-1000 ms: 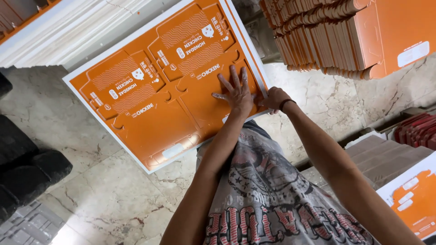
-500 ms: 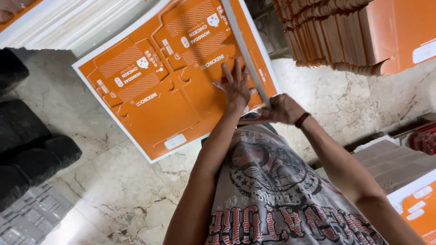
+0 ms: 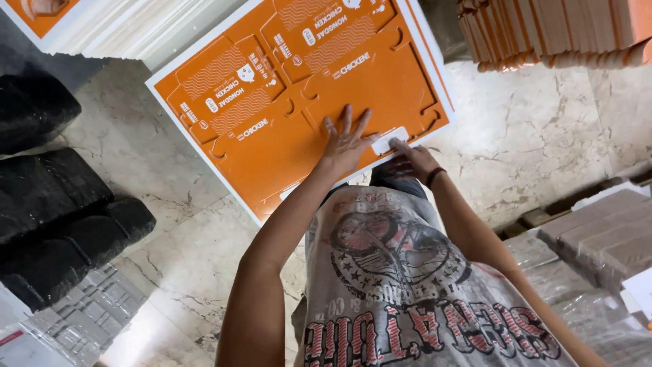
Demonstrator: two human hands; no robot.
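Two hands meet on one large orange die-cut cardboard sheet (image 3: pixel 299 102) with a white border, which lies flat over the marble floor (image 3: pixel 543 129) and fills the frame from about ten o'clock to one o'clock. The left hand (image 3: pixel 348 141) lies palm down on the sheet's near part, fingers (image 3: pixel 346 121) spread wide and straight, pressing flat rather than clasping anything. Just at its three o'clock, the right hand (image 3: pixel 413 160) sits at the sheet's near edge beside a small white label patch; its fingers curl at that edge, but whether they pinch the board or only touch it cannot be told. A dark band circles that wrist.

At eleven o'clock of the sheet a stack of white-edged sheets (image 3: pixel 136 27) runs along the top left. At one o'clock, well apart from the hands, stands a pile of folded orange cartons (image 3: pixel 550 34). Black foam-like blocks (image 3: pixel 47 197) rest at nine o'clock, with a grey moulded tray (image 3: pixel 81 319) at seven o'clock. Plastic-wrapped brown bundles (image 3: pixel 598 238) lie at four o'clock. The person's grey printed shirt (image 3: pixel 401 272) fills the lower middle.
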